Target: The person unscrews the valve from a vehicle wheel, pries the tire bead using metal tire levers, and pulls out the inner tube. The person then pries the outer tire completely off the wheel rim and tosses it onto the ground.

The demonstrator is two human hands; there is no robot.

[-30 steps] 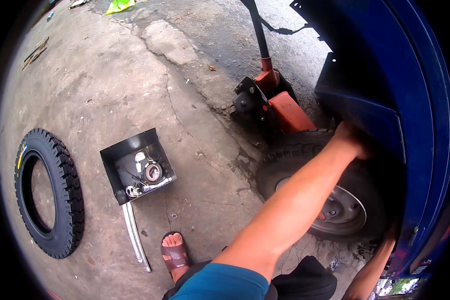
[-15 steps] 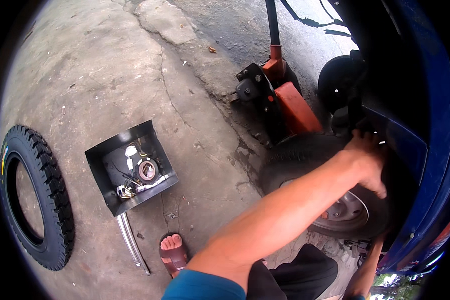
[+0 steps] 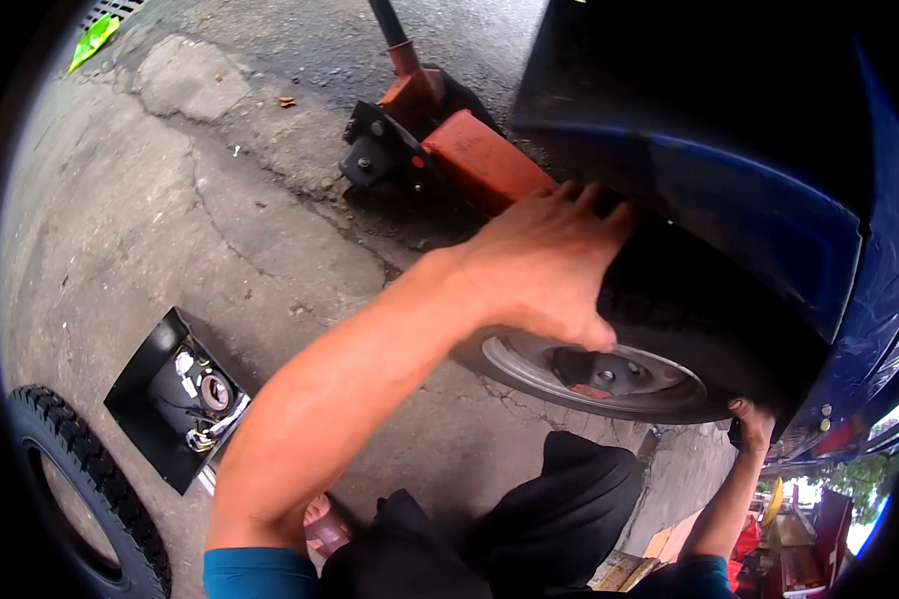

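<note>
My left hand (image 3: pixel 544 265) grips the top of the mounted tyre (image 3: pixel 709 309), fingers spread and curled over it, thumb lying near the steel rim (image 3: pixel 674 384). Low on the right, my right hand (image 3: pixel 754 424) holds the same wheel at its lower edge, its fingers partly hidden behind the rubber. The blue body panel (image 3: pixel 769 185) of the vehicle overhangs the wheel, and its underside is dark. Just beyond my left hand is a red pallet-jack-like tool (image 3: pixel 474 150) with black metal plates, close against the tyre.
A black metal box (image 3: pixel 135 394) with small parts sits on cracked concrete at left. A loose tyre (image 3: pixel 110 494) lies at lower left, a bright green item (image 3: pixel 92 42) far off at top left. My knees and sandalled foot (image 3: pixel 325 524) are below; red and yellow objects are at lower right.
My left hand has moved leftward and down over the tyre top. My right hand has risen into view on the wheel's lower edge. The wheel looks more tilted, and the view has shifted.
</note>
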